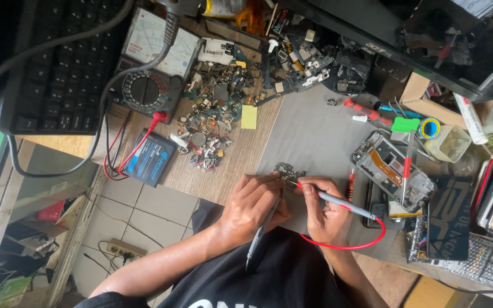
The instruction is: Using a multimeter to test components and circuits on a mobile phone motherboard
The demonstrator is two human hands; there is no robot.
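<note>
1. The left hand (pixel 255 204) grips a grey test probe (pixel 261 236) like a pen, its tip touching a small circuit board (pixel 288 173) on the grey mat (pixel 315 131) just ahead of the knuckles.
2. The right hand (pixel 326 212) pinches a grey probe with a red tip (pixel 338 202), the point touching the same board; a red lead (pixel 349 246) loops under this hand.
3. The board lies between the two hands' fingertips, on the near edge of the mat.
4. Right of the right hand, just beside it, an opened phone frame (pixel 393 168) lies on the worktop (pixel 235 165) with a red-handled tool across it.
5. Beyond that frame sit a green sticker tab (pixel 406 124), a blue-and-yellow tape roll (pixel 429 128) and a clear plastic tub (pixel 453 142); its contents cannot be told.
6. Far ahead of the left hand, a yellow sticky note (pixel 249 116) lies beside a heap of small loose parts (pixel 209 122).
7. Left of the left hand, well apart, a dark blue-labelled flat pack (pixel 150 157) lies below an analogue meter (pixel 155 60).
8. A cardboard box (pixel 420 91) stands open far ahead of the right hand.
</note>
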